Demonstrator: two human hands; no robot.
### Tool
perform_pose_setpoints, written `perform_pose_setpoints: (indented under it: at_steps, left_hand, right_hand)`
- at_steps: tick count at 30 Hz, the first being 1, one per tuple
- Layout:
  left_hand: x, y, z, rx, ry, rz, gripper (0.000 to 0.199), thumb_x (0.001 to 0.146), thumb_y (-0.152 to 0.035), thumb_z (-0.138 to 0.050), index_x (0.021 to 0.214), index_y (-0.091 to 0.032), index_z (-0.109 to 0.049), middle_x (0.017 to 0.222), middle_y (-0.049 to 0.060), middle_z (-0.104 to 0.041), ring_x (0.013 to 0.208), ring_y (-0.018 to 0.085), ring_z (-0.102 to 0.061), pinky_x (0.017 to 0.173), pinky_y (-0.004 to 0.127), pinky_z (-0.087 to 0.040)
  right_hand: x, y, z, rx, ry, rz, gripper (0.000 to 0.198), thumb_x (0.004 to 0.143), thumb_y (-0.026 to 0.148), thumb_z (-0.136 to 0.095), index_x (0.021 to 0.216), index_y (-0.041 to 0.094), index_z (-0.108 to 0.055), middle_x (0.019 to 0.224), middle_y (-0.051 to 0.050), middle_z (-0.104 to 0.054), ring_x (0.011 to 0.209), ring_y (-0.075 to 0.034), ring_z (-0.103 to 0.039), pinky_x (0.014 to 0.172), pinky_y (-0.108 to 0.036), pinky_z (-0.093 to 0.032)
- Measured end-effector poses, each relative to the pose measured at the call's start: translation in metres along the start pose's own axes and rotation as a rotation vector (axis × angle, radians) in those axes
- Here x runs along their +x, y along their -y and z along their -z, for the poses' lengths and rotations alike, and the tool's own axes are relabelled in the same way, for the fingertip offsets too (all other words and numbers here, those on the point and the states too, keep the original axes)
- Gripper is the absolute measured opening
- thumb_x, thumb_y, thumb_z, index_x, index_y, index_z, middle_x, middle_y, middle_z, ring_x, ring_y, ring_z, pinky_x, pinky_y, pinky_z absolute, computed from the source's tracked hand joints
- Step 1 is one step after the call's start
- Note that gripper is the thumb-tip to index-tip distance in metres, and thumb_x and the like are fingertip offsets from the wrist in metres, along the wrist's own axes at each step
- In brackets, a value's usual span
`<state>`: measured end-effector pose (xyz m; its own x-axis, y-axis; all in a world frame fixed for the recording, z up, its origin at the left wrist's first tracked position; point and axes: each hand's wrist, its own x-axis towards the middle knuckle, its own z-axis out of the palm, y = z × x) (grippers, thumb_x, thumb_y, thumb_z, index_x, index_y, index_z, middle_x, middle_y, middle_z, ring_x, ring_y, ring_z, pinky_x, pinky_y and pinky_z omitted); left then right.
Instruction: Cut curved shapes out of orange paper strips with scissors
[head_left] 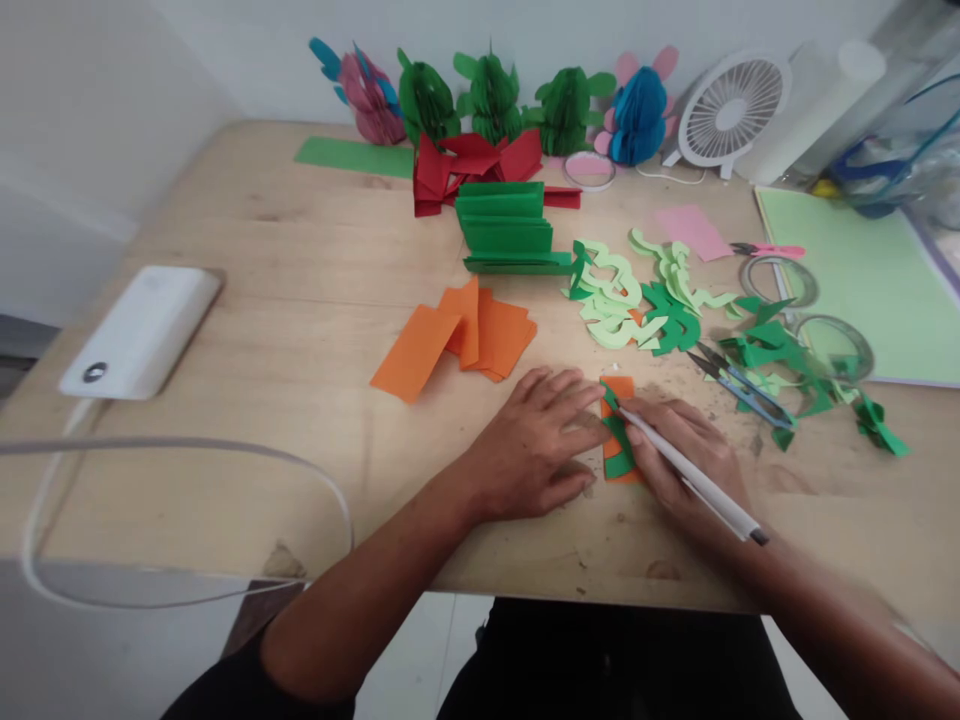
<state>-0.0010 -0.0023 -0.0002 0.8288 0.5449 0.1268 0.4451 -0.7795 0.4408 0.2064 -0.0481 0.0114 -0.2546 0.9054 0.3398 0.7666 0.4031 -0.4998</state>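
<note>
In my right hand (694,455) is a white pen (694,472), its tip down on a small stack of paper at the front of the table. That stack is an orange paper strip (619,385) with a curved green paper cutout (619,462) lying over it. My left hand (544,440) lies flat with fingers spread, its fingertips at the strip's left edge. Beyond it are loose orange paper pieces (491,335). To the right of my right hand rest blue-handled thread snips (742,385).
Light green cutouts (607,290), green scraps (765,340) and tape rolls (836,348) lie at right. Folded green paper (506,230) and red paper (480,165) stand behind. Paper figures (491,100) and a fan (731,110) line the wall. A cabled white power bank (142,330) sits left.
</note>
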Motion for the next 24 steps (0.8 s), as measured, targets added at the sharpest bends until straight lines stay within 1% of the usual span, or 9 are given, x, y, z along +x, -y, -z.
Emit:
perform_pose_setpoints:
  at_steps: [7, 9, 12, 14, 17, 20, 24]
  left_hand:
    - [-0.0003, 0.0002, 0.0002, -0.010, 0.012, 0.007, 0.039, 0.088, -0.042, -0.049, 0.121, -0.025, -0.061, 0.147, 0.008, -0.044, 0.137, 0.033, -0.030, 0.112, 0.055, -0.015]
    - [-0.0001, 0.0005, 0.0005, -0.014, 0.017, 0.010, 0.039, 0.087, -0.042, -0.050, 0.120, -0.025, -0.061, 0.147, 0.008, -0.044, 0.137, 0.033, -0.030, 0.112, 0.055, -0.015]
    - [0.0003, 0.0006, 0.0012, -0.024, 0.024, 0.014, 0.040, 0.086, -0.042, -0.051, 0.122, -0.025, -0.060, 0.146, 0.008, -0.045, 0.137, 0.033, -0.030, 0.112, 0.055, -0.016]
    - [0.0004, 0.0005, 0.0015, -0.031, 0.025, 0.018, 0.041, 0.087, -0.041, -0.051, 0.123, -0.025, -0.060, 0.146, 0.008, -0.045, 0.137, 0.033, -0.030, 0.112, 0.055, -0.016]
    - [0.0003, 0.0003, 0.0015, -0.036, 0.027, 0.025, 0.040, 0.087, -0.042, -0.050, 0.122, -0.025, -0.060, 0.146, 0.008, -0.045, 0.137, 0.033, -0.030, 0.112, 0.055, -0.016]
    - [0.0003, 0.0003, 0.0014, -0.033, 0.026, 0.027, 0.040, 0.087, -0.042, -0.050, 0.122, -0.025, -0.060, 0.146, 0.008, -0.045, 0.137, 0.033, -0.030, 0.112, 0.055, -0.015]
    - [0.0005, 0.0005, 0.0020, -0.036, 0.029, 0.031, 0.040, 0.088, -0.043, -0.049, 0.122, -0.026, -0.061, 0.145, 0.007, -0.045, 0.138, 0.032, -0.029, 0.112, 0.054, -0.015]
  right_hand:
    - [0.0004, -0.0005, 0.0008, 0.052, 0.013, -0.035, 0.021, 0.091, 0.017, -0.052, 0.108, 0.020, -0.063, 0.095, -0.008, -0.072, 0.085, -0.023, -0.066, 0.078, -0.039, -0.052]
    - [0.0011, -0.0001, 0.0033, 0.104, 0.010, -0.103, 0.020, 0.091, 0.020, -0.051, 0.107, 0.020, -0.064, 0.097, -0.008, -0.072, 0.088, -0.023, -0.067, 0.079, -0.038, -0.053]
    - [0.0024, -0.0001, 0.0070, 0.187, 0.009, -0.267, 0.018, 0.092, 0.027, -0.053, 0.103, 0.022, -0.066, 0.098, -0.006, -0.073, 0.089, -0.022, -0.067, 0.077, -0.035, -0.054]
    - [0.0031, -0.0010, 0.0079, 0.219, 0.037, -0.353, 0.017, 0.090, 0.032, -0.055, 0.097, 0.022, -0.067, 0.092, -0.005, -0.073, 0.084, -0.022, -0.068, 0.071, -0.033, -0.054]
    - [0.0037, -0.0023, 0.0068, 0.236, 0.090, -0.423, 0.015, 0.088, 0.034, -0.057, 0.092, 0.022, -0.065, 0.080, -0.003, -0.072, 0.069, -0.019, -0.067, 0.057, -0.028, -0.052]
    - [0.0046, -0.0019, 0.0048, 0.221, 0.086, -0.431, 0.013, 0.087, 0.033, -0.058, 0.088, 0.022, -0.063, 0.073, -0.002, -0.069, 0.060, -0.016, -0.063, 0.051, -0.026, -0.048]
    - [0.0066, 0.0008, 0.0030, 0.176, 0.053, -0.378, 0.011, 0.086, 0.031, -0.058, 0.084, 0.022, -0.063, 0.075, -0.003, -0.069, 0.064, -0.018, -0.064, 0.055, -0.028, -0.049]
